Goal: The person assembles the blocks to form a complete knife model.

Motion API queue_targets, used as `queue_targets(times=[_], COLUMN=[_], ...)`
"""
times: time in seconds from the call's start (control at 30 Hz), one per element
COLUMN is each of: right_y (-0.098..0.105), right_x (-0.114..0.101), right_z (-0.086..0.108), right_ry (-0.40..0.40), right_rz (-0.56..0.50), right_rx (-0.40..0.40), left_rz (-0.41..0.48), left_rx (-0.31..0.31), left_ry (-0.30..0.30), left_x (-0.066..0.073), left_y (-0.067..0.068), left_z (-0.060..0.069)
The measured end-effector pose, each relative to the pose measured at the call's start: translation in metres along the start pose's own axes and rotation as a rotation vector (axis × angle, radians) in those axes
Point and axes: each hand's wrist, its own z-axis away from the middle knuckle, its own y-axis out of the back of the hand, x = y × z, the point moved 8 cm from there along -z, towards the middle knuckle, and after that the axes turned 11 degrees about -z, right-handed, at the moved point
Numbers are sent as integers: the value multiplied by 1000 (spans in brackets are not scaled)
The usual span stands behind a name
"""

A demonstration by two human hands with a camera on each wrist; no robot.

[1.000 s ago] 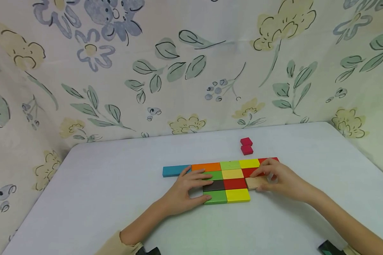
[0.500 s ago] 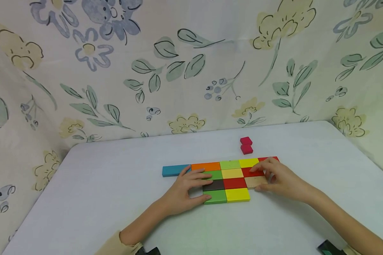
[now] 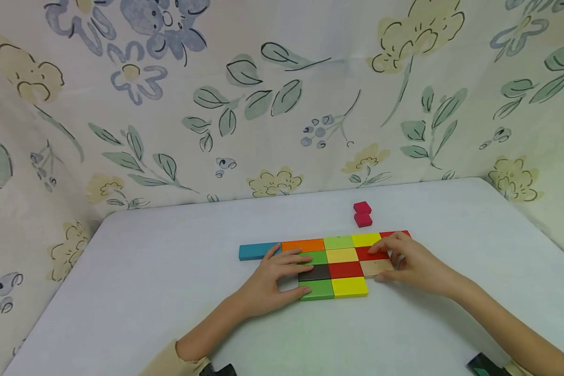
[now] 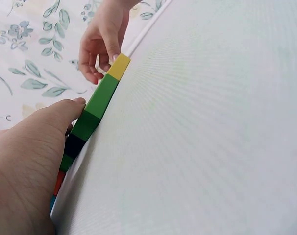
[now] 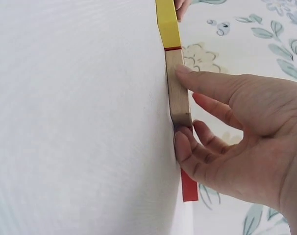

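In the head view, flat coloured blocks lie side by side in rows on the white table. My left hand [image 3: 268, 282] rests along their left ends, fingers spread and lightly bent. Its fingertips touch the green block [image 3: 317, 257] and the black block [image 3: 316, 273], while the thumb touches the front green block [image 3: 317, 290]. My right hand [image 3: 420, 269] holds the plain wooden block [image 3: 375, 268] at the right. The right wrist view has its thumb on that block's near side and curled fingers at its end. A fingertip touches the red block [image 3: 368, 253] behind.
Two small crimson blocks [image 3: 363, 220] sit behind the rows. A blue block [image 3: 253, 251] and an orange block [image 3: 305, 244] form the back row's left part; a yellow block [image 3: 350, 287] lies in front. A flowered cloth [image 3: 282, 146] hangs behind the table [image 3: 169, 250].
The wooden block has shifted slightly left, close against the row. My right fingertips have moved off its top, one back onto the red block. My left hand has stayed in place.
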Motion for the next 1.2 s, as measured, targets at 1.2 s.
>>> queue_targets(times=[1.2], right_y=[44], right_x=[4], right_z=[-79], right_ry=[-112], right_rz=[77], right_rx=[7], left_rz=[0], left_rx=[1], left_ry=[0], left_x=[-1], left_y=[-1], left_z=[0])
